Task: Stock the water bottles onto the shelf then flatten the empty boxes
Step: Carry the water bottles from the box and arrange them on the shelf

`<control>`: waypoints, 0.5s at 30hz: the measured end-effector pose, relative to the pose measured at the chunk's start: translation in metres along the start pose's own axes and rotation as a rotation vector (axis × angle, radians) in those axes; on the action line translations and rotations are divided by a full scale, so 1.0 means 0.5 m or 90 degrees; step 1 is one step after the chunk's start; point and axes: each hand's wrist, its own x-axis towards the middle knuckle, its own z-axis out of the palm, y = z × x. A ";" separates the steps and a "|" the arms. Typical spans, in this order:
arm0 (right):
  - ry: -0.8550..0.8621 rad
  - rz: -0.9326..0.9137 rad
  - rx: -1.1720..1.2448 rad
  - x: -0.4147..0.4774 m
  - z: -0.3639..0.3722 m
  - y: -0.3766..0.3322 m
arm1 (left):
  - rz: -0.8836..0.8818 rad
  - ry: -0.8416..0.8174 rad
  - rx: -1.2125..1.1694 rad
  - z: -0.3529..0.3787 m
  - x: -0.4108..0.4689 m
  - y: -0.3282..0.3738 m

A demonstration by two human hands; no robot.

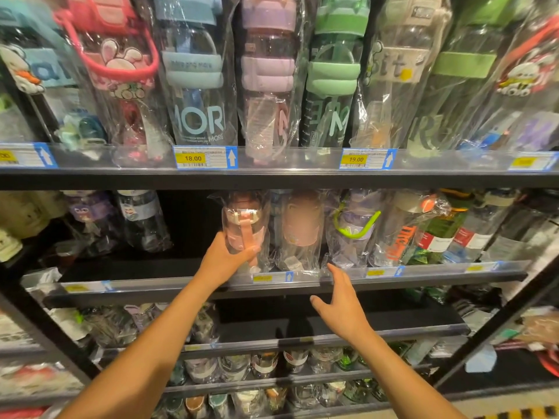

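Note:
A pink-lidded water bottle (245,225) in a clear plastic bag stands upright on the second shelf (193,285). My left hand (225,258) grips its lower body, thumb across the front. My right hand (340,300) hovers in front of the shelf's clear rail with fingers spread and straight, holding nothing. Right of the pink-lidded bottle stand another pink bottle (301,228) and a purple bottle with a lime strap (355,228). No boxes are in view.
The top shelf (272,176) holds a full row of bagged bottles behind price tags (204,158). Left of the held bottle is a dark gap (190,225) on the second shelf. Lower shelves (302,340) carry several smaller bottles. A black upright (496,322) slants at right.

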 end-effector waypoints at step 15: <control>-0.004 0.006 -0.032 -0.003 -0.012 -0.022 | 0.026 -0.025 0.041 -0.005 -0.016 -0.025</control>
